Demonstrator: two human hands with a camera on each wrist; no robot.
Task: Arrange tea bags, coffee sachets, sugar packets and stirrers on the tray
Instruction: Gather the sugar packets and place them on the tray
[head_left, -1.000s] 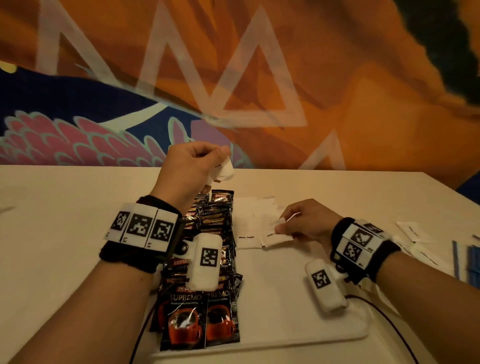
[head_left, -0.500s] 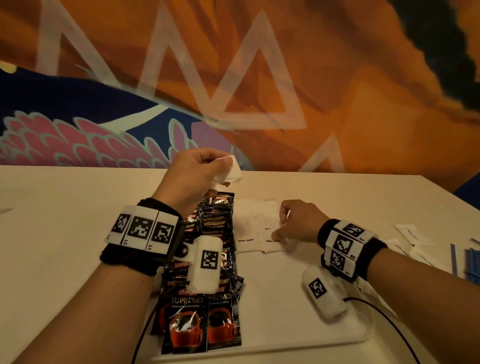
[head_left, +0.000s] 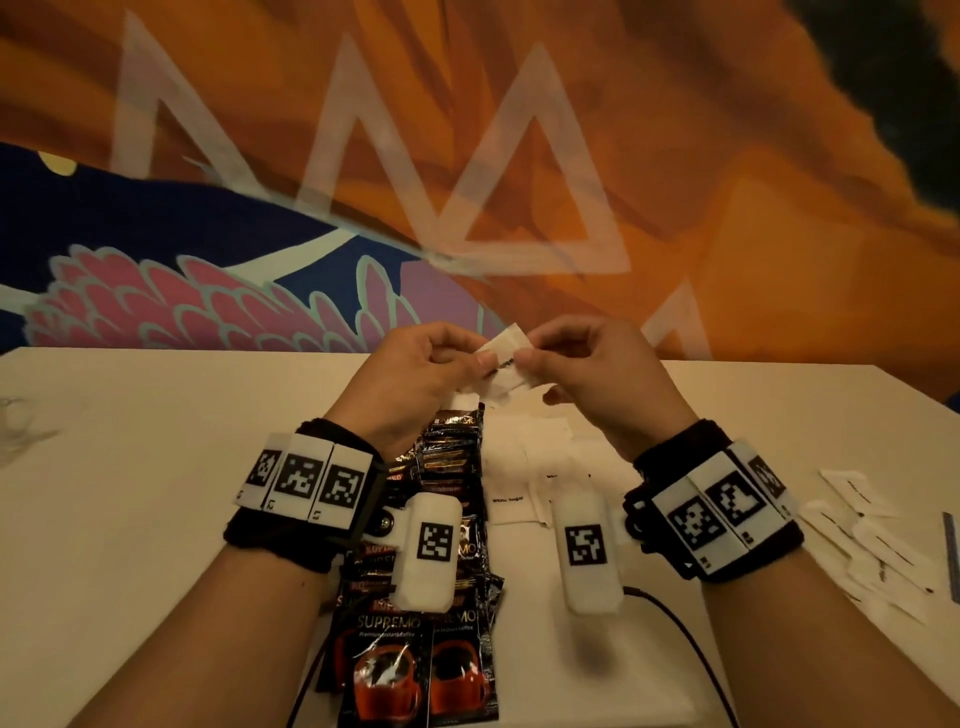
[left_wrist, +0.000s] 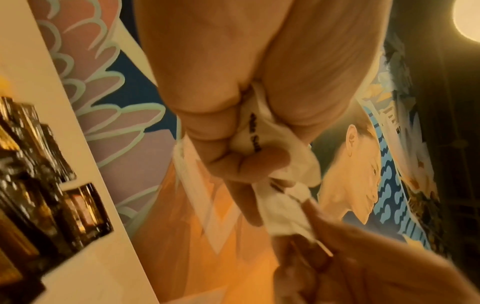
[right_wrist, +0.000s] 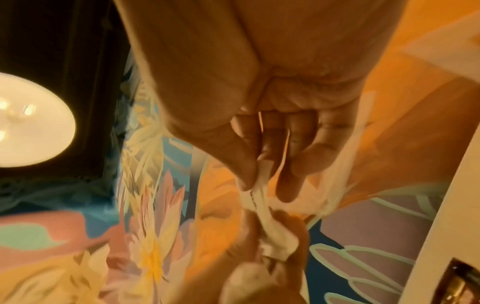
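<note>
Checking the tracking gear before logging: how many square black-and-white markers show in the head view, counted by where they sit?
Left wristband: 3
Right wristband: 3
Left wrist pod: 1
Right wrist pod: 1
Total: 8

A pale table (head_left: 130, 467) runs across the lower view, its far edge against a wall mural (head_left: 675, 182). The mural is mostly orange with pale translucent triangles, dark blue at the left with pink, mint-edged feathers. The wrist views show a painted face in profile (left_wrist: 358, 164) and a round glowing lamp (right_wrist: 28, 123) on a dark ceiling.
</note>
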